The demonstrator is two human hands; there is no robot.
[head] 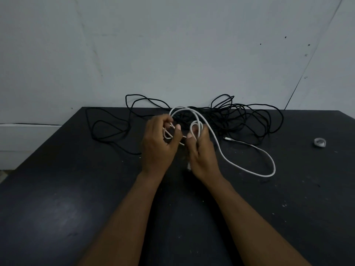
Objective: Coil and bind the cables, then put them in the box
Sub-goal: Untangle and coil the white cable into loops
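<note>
Head camera: left hand [159, 139] fingers curl, pinching the thin white rubbery cable [249, 166]; right hand [201, 150] grips its small coil. Loose slack loops out rightward over the matte black table [76, 189], nearer the right hand, its plug end beside the tangled black cord [249, 120].

The desk [76, 189] top is showing matt black, smooth-looking, flecked with pale specks and scuffs; a dull sheen is sitting on its near-left part. The white cable [274, 169] is reading as a smooth plastic jacket, faintly glossy. The black cable [230, 120] is looking matt; its jacket material is not resolvable. The wall [172, 45] is showing flat pale paint, scratched and spotted. The small white roll [319, 142]: material unclear.
</note>
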